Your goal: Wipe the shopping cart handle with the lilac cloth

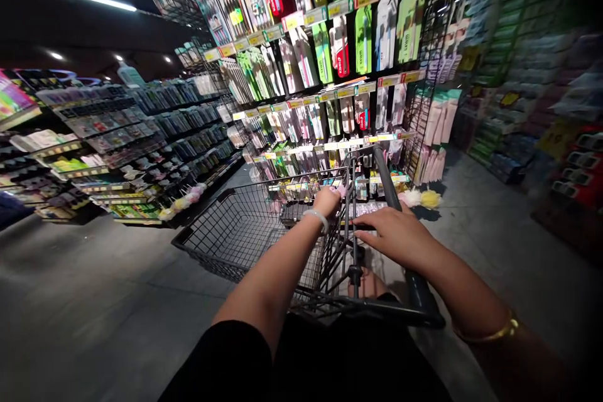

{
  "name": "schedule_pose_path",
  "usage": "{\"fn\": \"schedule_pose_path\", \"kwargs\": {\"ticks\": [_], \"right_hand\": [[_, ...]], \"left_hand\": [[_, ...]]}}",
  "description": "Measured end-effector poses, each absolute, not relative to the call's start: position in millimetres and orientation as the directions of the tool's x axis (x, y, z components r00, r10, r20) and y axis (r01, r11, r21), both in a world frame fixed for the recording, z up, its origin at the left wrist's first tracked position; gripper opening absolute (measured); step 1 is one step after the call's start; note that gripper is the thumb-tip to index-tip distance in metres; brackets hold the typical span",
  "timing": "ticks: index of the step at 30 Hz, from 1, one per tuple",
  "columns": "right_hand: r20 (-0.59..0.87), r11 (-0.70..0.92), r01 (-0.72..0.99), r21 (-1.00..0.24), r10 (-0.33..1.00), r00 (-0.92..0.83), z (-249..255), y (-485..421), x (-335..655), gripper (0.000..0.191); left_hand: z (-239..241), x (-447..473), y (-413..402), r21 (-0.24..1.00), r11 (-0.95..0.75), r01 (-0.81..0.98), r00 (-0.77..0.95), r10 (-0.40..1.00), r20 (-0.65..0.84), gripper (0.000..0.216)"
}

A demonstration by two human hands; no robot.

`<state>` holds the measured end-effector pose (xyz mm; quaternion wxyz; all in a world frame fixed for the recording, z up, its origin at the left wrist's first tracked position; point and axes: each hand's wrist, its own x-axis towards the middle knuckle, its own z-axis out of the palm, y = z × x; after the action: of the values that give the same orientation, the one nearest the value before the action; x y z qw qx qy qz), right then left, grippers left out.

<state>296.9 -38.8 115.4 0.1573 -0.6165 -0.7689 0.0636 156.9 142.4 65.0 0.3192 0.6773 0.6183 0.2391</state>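
Observation:
A black wire shopping cart (pixel 221 213) stands turned sideways in front of me, its basket to the left. My left hand (pixel 327 202) reaches over the basket near its far rim, fingers curled closed. A small pink thing (pixel 338 191) shows at those fingers, too small to name. My right hand (pixel 396 233) lies across the cart's dark push handle (pixel 389 182), fingers stretched toward the basket and apart. A black tray-like thing (pixel 294 212) shows just beyond the basket, partly behind my left wrist.
A tall rack of hanging toothbrush packs (pixel 324 53) rises right behind the cart. Pink packs (pixel 436 116) hang at its right end. More stocked shelves (pixel 174 110) stand to the left, and dim shelves (pixel 522 88) to the right. Grey floor (pixel 117 301) lies between.

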Motion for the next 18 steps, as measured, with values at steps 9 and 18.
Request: {"fn": "schedule_pose_path", "kwargs": {"ticks": [9,18], "right_hand": [[0.187,0.237,0.939,-0.251,0.963,-0.193,112,-38,300,0.035],[0.198,0.238,0.941,-0.24,0.961,-0.193,111,-38,301,0.036]], "left_hand": [[75,145,97,0.75,-0.217,0.625,0.251,0.965,0.071,0.013],[81,119,44,0.788,-0.192,0.584,0.363,0.931,-0.042,0.008]]}}
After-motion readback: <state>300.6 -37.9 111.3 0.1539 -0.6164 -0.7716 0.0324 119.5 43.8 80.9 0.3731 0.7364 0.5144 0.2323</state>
